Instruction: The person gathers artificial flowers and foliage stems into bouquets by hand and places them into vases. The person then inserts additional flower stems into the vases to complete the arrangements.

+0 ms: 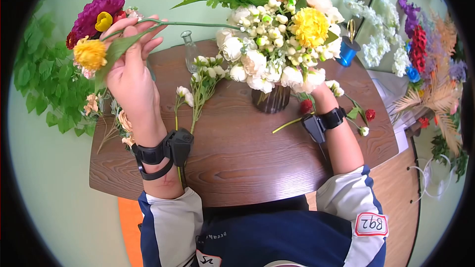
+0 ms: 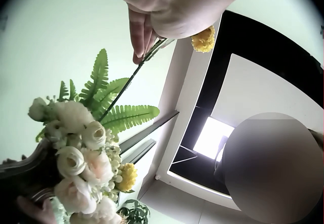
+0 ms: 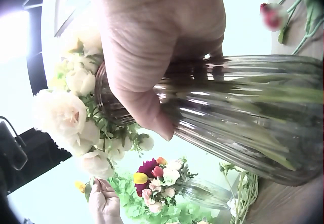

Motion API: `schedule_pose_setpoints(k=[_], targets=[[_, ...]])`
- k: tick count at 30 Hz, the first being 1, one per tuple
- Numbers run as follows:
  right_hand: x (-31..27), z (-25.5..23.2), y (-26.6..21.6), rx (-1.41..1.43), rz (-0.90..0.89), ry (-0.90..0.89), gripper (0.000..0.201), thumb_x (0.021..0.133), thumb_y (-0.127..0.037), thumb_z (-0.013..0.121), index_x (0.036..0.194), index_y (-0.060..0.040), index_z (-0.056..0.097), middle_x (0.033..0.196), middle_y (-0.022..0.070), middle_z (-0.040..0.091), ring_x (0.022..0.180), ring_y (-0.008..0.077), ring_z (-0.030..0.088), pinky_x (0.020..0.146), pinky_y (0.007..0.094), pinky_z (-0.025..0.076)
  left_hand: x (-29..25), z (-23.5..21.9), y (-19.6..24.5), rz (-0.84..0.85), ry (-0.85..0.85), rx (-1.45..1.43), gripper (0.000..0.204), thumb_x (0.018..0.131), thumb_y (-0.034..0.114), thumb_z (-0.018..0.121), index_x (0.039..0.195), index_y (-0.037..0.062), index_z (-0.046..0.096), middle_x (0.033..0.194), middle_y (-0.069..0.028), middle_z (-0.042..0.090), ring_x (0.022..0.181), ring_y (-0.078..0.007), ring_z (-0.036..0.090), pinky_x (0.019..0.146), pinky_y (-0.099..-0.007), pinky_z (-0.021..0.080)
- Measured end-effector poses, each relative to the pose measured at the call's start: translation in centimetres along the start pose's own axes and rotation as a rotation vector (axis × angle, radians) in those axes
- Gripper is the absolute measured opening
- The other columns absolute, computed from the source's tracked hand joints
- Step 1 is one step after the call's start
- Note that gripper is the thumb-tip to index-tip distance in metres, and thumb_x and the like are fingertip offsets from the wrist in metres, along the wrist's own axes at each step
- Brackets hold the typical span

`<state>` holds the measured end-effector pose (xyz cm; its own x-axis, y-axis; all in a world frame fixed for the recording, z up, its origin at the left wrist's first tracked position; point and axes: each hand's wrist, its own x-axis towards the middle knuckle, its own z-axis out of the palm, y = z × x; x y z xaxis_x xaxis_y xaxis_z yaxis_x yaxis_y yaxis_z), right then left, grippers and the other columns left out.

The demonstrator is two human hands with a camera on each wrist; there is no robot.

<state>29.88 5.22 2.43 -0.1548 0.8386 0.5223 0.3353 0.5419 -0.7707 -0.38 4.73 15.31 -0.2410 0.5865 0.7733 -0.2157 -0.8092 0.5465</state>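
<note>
My left hand (image 1: 132, 74) is raised at the left, pinching a green stem (image 1: 198, 23) between thumb and fingers. A yellow flower (image 1: 90, 54) and a long leaf (image 1: 118, 48) are at the hand's side of this stem. Its other end reaches the white and cream bouquet (image 1: 255, 62), where the tip is hidden; another yellow flower (image 1: 310, 27) sits in that bouquet. In the right wrist view my right hand (image 3: 162, 47) grips the ribbed glass vase (image 3: 243, 107) round its neck, below the blooms, with stems visible inside the glass.
Behind my left hand stands a second arrangement with a purple flower (image 1: 101, 10). A small clear bottle (image 1: 188, 52) and a blue spool (image 1: 348, 52) stand toward the back. Loose white-flower stems (image 1: 200, 89) and a red flower (image 1: 370, 114) lie on the brown table (image 1: 237, 168).
</note>
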Motion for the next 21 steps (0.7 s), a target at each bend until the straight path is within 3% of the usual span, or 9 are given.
schedule_pose_setpoints(k=[6,8,12,13,16,21], targets=[[0.0,0.0,-0.6,-0.011,0.043,0.0,0.057,0.072,-0.015,0.073,0.122,-0.002,0.048,0.124,0.0098,0.051,0.111,0.0186,0.048,0.097,0.0322,0.038,-1.0,0.5,0.2,-0.048,-0.299,0.23,0.024,0.082,-0.007,0.045,0.105,-0.0025,0.052,0.094,-0.0149,0.063,0.089,-0.0196,0.062,0.072,-0.0224,0.049],[0.0,-0.1,-0.3,-0.04,0.034,-0.009,0.057,0.072,-0.015,0.072,0.122,-0.002,0.048,0.124,0.0097,0.051,0.111,0.0187,0.048,0.097,0.0324,0.037,-1.1,0.5,1.1,-0.273,-0.598,0.01,0.03,0.079,-0.009,0.044,0.107,-0.0038,0.052,0.093,-0.0143,0.063,0.091,-0.0172,0.06,0.072,-0.0204,0.047],[0.0,0.0,0.2,-0.035,-0.011,-0.004,0.056,0.073,-0.016,0.072,0.123,-0.0024,0.048,0.125,0.0098,0.051,0.112,0.0188,0.048,0.097,0.0329,0.037,-1.1,0.7,1.4,-0.383,-0.584,0.068,0.022,0.087,0.005,0.053,0.105,-0.0071,0.056,0.092,-0.0151,0.064,0.084,-0.0172,0.063,0.07,-0.0221,0.049],[0.1,0.0,0.1,-0.061,-0.008,-0.013,0.056,0.074,-0.017,0.072,0.123,-0.0025,0.048,0.125,0.0098,0.051,0.112,0.0188,0.048,0.097,0.033,0.037,-1.1,1.0,0.9,-0.257,-0.557,0.057,0.025,0.09,0.013,0.054,0.103,-0.0082,0.058,0.09,-0.0158,0.065,0.08,-0.0175,0.063,0.069,-0.0237,0.05],[0.4,0.3,-0.4,-0.014,0.034,-0.009,0.056,0.074,-0.017,0.071,0.122,-0.0024,0.048,0.125,0.0104,0.051,0.112,0.0192,0.048,0.097,0.0332,0.037,-0.8,1.5,-0.2,-0.153,-0.482,0.056,0.025,0.091,0.015,0.052,0.1,-0.0079,0.058,0.086,-0.0144,0.065,0.076,-0.016,0.063,0.067,-0.0244,0.05],[0.4,0.4,-1.6,0.0,0.023,-0.013,0.054,0.074,-0.017,0.071,0.122,-0.0023,0.049,0.124,0.0114,0.051,0.112,0.0194,0.048,0.097,0.0335,0.037,3.2,2.5,-3.2,-0.093,-0.444,0.034,0.026,0.092,0.019,0.05,0.093,-0.0063,0.059,0.08,-0.0108,0.063,0.066,-0.0117,0.057,0.06,-0.0219,0.045]])
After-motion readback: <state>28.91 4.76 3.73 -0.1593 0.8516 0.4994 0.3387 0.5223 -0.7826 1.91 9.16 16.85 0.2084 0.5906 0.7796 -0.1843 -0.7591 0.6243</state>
